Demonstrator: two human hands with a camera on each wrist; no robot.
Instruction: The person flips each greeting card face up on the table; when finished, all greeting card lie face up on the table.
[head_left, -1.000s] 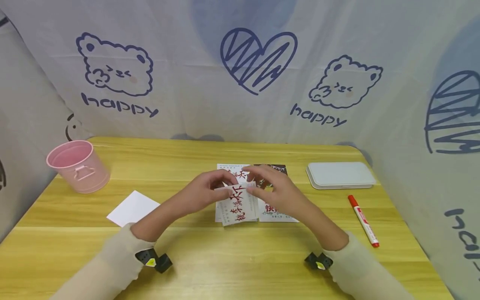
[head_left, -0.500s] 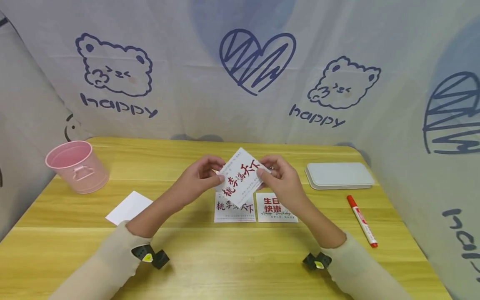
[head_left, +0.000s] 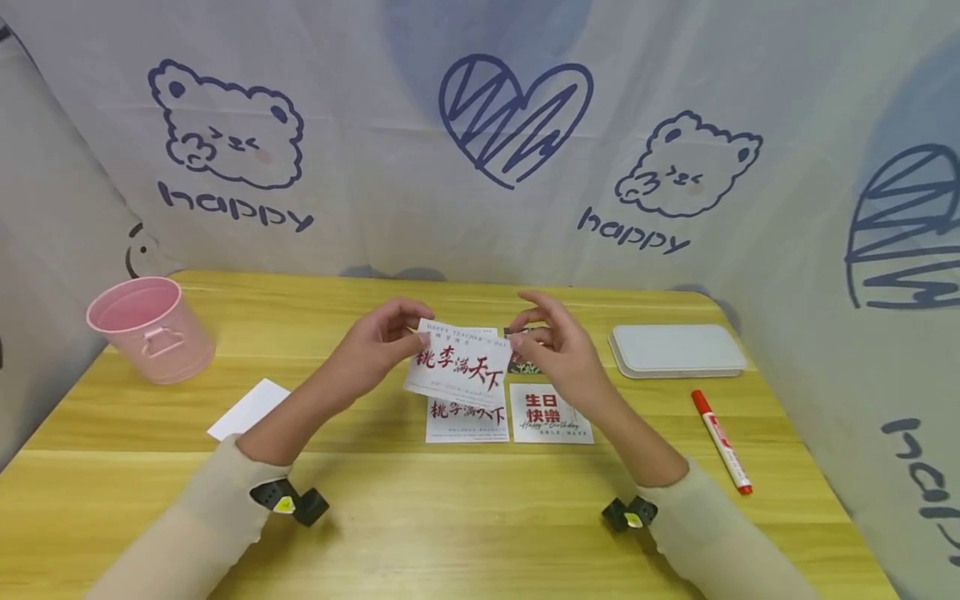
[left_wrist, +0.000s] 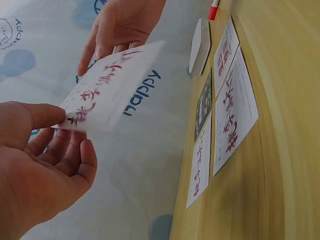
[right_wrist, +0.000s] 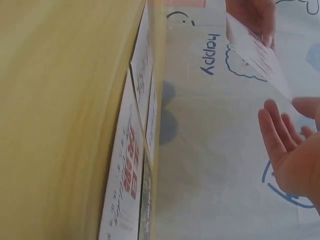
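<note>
My left hand (head_left: 378,342) pinches the left edge of a white card (head_left: 459,360) printed with red characters and "HAPPY TEACHER'S DAY", held up over the table. My right hand (head_left: 561,346) is at its upper right corner, thumb tip against the corner and the other fingers spread apart, as the right wrist view shows. Below lie a matching red-lettered card (head_left: 468,427), a birthday card (head_left: 547,417) and a dark card (left_wrist: 204,102) partly behind the right hand in the head view. Another red-lettered card (left_wrist: 201,167) lies behind, mostly covered by the raised one in the head view.
A pink bucket (head_left: 153,337) stands at the left, and a blank white paper (head_left: 247,408) lies beside my left forearm. On the right are a white case (head_left: 678,350) and a red-capped marker (head_left: 722,442). A patterned curtain (head_left: 360,192) hangs behind the table.
The card was lifted off the laid-out cards and turned until its writing runs nearly level. The right hand, holding its edge half a second ago, now has its fingers spread.
</note>
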